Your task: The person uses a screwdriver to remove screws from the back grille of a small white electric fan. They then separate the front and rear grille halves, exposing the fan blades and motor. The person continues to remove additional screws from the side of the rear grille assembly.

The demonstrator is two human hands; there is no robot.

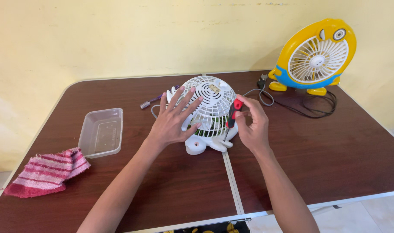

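A small white table fan [212, 108] lies face down on the brown table [175, 190], its rear grille up. My left hand [173, 121] rests flat on the grille's left side with fingers spread, steadying it. My right hand [251, 123] pinches a screwdriver [232, 117] with a red and black handle. The screwdriver stands nearly upright, its tip down at the fan's lower right edge near the base.
A yellow and blue cartoon-shaped fan [315, 56] stands at the back right, its black cable [313, 108] coiled on the table. A clear plastic container [101, 131] sits at the left, a pink striped cloth [46, 172] at the front left. A small purple-handled tool [149, 102] lies behind the white fan.
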